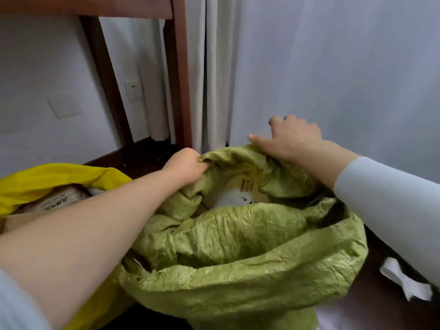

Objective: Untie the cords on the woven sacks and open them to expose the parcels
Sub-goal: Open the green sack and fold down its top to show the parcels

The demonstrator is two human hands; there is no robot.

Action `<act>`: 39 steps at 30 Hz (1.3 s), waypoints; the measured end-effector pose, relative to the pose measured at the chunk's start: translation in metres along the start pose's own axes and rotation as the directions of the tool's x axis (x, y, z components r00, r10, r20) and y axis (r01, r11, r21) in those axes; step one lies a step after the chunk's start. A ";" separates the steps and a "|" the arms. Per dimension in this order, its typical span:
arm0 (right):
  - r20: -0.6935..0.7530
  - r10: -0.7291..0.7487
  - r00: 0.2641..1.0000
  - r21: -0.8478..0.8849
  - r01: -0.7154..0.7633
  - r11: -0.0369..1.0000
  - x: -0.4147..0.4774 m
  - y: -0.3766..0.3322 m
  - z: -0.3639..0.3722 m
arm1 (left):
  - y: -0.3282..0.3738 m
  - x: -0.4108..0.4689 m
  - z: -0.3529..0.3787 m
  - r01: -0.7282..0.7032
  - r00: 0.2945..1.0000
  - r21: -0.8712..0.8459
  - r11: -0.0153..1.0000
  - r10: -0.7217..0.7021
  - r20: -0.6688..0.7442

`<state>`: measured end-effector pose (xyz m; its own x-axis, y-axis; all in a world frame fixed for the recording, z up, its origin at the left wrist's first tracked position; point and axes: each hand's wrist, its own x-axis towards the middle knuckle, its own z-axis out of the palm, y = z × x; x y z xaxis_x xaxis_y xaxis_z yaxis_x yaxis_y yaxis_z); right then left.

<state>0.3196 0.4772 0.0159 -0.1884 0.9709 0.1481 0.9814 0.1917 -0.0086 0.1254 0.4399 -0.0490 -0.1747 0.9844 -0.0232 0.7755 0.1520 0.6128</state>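
A green woven sack [238, 236] stands in the middle of the floor with its mouth spread wide. Inside it shows a white parcel [234, 197] with a printed label. My left hand [187, 166] is closed on the sack's far left rim. Over the far right rim my right hand [289, 139] hovers with its fingers spread, holding nothing that I can see. To the left a yellow sack [45, 179] lies open with a brown parcel [54, 202] showing in it. No cord is visible.
A dark wooden table leg [181, 72] and frame stand behind the sacks. White curtains [333, 67] hang at the back right. A wall socket [133, 90] sits low on the wall. A crumpled white paper [402, 279] lies on the dark floor at the right.
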 end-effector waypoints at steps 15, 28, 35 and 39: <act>0.570 0.032 0.821 0.733 -0.525 0.433 0.022 0.062 0.033 | -0.036 0.015 -0.043 0.469 0.863 -0.660 0.587 -0.146 0.484; -0.021 0.057 0.998 0.547 -0.037 0.836 0.049 0.017 0.012 | -0.031 0.025 -0.056 0.388 0.899 -0.838 0.383 -0.358 0.253; 0.523 -0.572 0.632 0.342 0.460 0.820 -0.035 -0.027 0.011 | -0.050 0.000 -0.057 0.306 0.869 -0.841 0.446 -0.492 0.056; 0.170 -0.808 0.564 0.060 0.813 0.580 -0.057 -0.008 0.049 | -0.076 0.001 -0.068 0.355 0.738 -0.885 0.302 -0.671 0.067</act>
<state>0.3205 0.4274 -0.0410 -0.9056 0.4170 -0.0775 0.4136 0.9087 0.0561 0.0250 0.4238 -0.0413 -0.6089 0.6307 -0.4811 -0.3645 0.3162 0.8759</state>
